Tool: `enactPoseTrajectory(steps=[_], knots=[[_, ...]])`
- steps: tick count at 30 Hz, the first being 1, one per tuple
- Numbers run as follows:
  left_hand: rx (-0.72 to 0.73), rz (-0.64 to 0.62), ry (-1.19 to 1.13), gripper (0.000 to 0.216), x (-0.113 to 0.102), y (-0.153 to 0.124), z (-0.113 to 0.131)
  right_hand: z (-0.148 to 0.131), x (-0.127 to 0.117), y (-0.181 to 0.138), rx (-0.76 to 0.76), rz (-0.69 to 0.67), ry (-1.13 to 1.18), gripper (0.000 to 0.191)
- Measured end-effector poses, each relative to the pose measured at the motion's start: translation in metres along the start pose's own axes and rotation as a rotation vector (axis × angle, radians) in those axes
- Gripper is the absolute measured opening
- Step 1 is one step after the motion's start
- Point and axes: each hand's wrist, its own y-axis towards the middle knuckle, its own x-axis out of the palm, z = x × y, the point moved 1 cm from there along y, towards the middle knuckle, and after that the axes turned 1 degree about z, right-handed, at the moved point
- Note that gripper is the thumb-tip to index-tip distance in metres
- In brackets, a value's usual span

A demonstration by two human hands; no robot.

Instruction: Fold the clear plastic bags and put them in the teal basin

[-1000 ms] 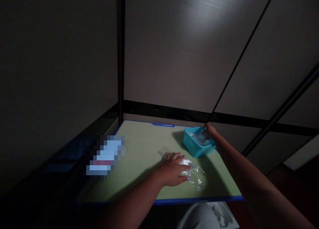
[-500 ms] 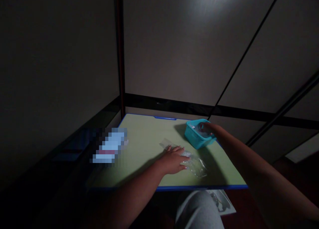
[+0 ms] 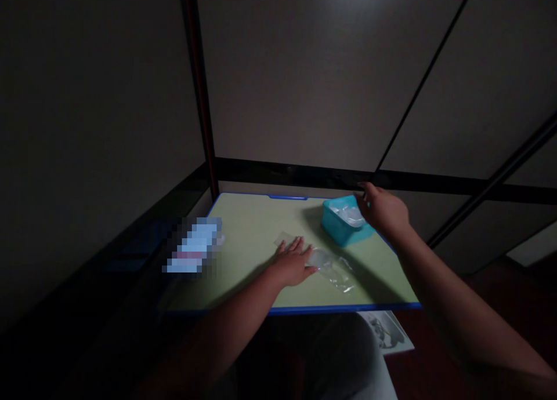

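Observation:
My left hand (image 3: 293,265) lies flat on a clear plastic bag (image 3: 339,275), pressing it to the pale yellow-green tabletop (image 3: 252,232). Its fingers are spread. A roundish translucent patch shows in the bag beside the fingers. Over the right rim of a turquoise plastic basket (image 3: 343,233), my right hand (image 3: 380,208) is raised with its fingers curled in. Whether anything is between those fingers is too dark to tell. Inside the basket lie crumpled clear plastic wrappings (image 3: 348,214).
A pixelated bright rectangle (image 3: 194,246) covers something at the table's left edge. The table has a blue rim (image 3: 343,309). Dark wall panels (image 3: 296,87) stand close behind and to the left. Below the front edge are my knee and a printed sheet (image 3: 387,331).
My right hand has come up out of the basket and now hovers over its right rim. The left hand stays flat on the bag. The view has shifted slightly.

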Motion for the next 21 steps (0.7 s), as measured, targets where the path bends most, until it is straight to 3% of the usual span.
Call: enactPoseTrajectory(steps=[3, 6, 8, 11, 14, 18, 21], knots=[[-0.116, 0.028, 0.009, 0.066, 0.001, -0.013, 0.007, -0.039, 0.005, -0.066, -0.255, -0.062, 0.222, 0.046], [-0.219, 0.080, 0.047, 0.066, 0.008, -0.037, 0.011, -0.066, 0.034, -0.118, -0.525, -0.208, 0.352, 0.054], [-0.248, 0.123, 0.088, 0.067, 0.011, -0.056, 0.010, -0.075, 0.052, -0.140, -0.621, -0.326, 0.377, 0.061], [-0.221, 0.194, 0.135, 0.064, 0.008, -0.083, 0.001, -0.082, 0.064, -0.155, -0.731, -0.471, 0.437, 0.061], [-0.187, 0.209, 0.159, 0.064, -0.002, -0.101, -0.012, -0.082, 0.059, -0.157, -0.791, -0.529, 0.502, 0.067], [-0.071, 0.052, 0.154, 0.076, -0.012, -0.118, -0.024, -0.073, 0.052, -0.159, -0.846, -0.549, 0.557, 0.079], [0.031, 0.004, 0.142, 0.079, -0.009, -0.130, -0.022, -0.065, 0.056, -0.167, -0.867, -0.497, 0.568, 0.061]])
